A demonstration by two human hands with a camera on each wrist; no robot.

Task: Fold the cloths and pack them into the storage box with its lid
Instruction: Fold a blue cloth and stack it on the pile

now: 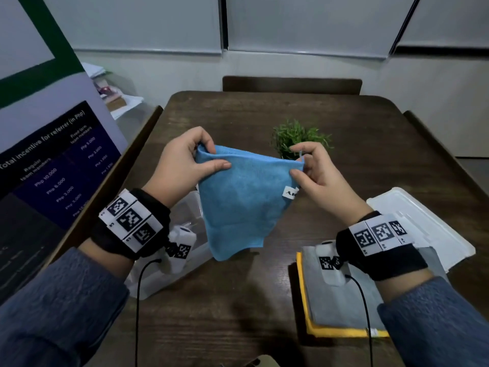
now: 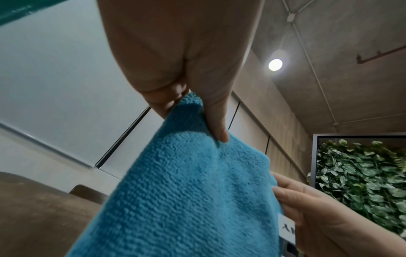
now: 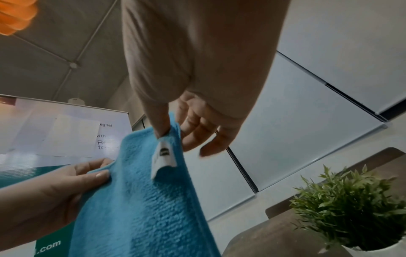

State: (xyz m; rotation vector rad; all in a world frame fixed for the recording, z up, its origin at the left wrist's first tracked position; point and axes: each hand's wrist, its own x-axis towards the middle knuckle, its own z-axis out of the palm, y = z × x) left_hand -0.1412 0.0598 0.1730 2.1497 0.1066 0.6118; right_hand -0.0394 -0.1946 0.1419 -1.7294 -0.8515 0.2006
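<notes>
We are pinching the blue cloth's [image 1: 239, 197] top corners, left hand [image 1: 182, 165] and right hand [image 1: 317, 178], letting it hang between them.

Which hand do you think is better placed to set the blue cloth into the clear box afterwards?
Probably the left hand: the clear box sits beneath it, while the right hand is over the folded stack. Both pinch the blue cloth.
</notes>
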